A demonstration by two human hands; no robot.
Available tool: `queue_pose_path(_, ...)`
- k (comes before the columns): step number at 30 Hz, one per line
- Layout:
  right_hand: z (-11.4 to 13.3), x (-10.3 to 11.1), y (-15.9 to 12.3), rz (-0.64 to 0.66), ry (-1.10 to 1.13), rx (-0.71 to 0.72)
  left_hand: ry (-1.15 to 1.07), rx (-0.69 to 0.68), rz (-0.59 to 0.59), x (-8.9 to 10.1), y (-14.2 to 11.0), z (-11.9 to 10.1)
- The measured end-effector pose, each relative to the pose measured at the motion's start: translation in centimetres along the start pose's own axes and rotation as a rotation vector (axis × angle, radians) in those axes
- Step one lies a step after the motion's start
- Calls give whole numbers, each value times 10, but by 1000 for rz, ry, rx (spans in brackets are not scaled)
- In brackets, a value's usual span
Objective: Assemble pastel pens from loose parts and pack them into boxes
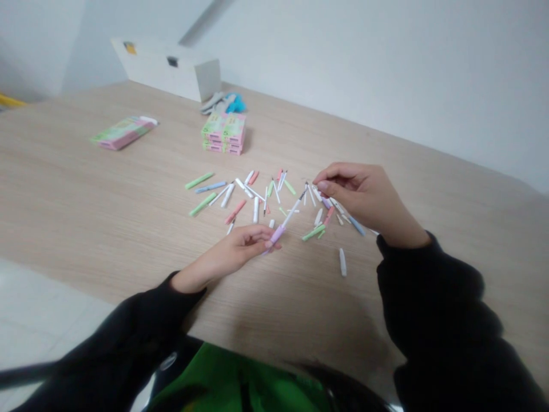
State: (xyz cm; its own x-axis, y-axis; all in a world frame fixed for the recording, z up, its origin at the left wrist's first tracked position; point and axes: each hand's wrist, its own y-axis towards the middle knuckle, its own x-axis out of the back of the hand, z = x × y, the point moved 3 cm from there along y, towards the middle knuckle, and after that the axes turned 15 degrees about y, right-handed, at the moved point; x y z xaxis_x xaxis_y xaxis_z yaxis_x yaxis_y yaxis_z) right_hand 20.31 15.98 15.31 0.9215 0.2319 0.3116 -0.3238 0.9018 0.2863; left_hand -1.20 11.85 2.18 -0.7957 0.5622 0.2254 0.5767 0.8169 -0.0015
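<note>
My left hand (249, 243) is closed around a purple pen barrel (278, 233), low over the table. A white pen refill (294, 210) sticks up out of that barrel, its dark tip slanting to the upper right. Close to this tip, my right hand (358, 191) is pinched, thumb against fingers. Whatever lies in the pinch is too small to make out. Loose pen parts are spread around both hands: green barrels (203, 204), a red barrel (235, 212), white pieces (255, 210) and thin refills (265, 201). A white tapered piece (342, 262) lies apart, nearer to me.
Stacked pink and green boxes (223, 133) stand behind the pen parts. Another such box (124, 133) lies to the left. Grey and blue gloves (225, 103) rest beside a long white case (165, 71) by the wall. The wooden table (141, 229) ends at its front edge near my body.
</note>
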Motion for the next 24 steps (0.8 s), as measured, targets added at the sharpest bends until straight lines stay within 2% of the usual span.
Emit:
queue_pose_path(10,7,2,1,49,-139,24,11,-28,29,-1,1,2)
queue_pose_path(13,-1,8,-2,6,-151,44,38,-22,25,0,0,3)
queue_pose_path(16,-31,10,-7,-38,-165,-19,48,-20,12,3,1,5)
queue_pose_path(21,-106,1,-10,40,-344,-305,61,0,-4,4,3,10)
queue_pose_path(24,-135,-2,-1,-2,-459,-331,91,13,-12,4,4,11)
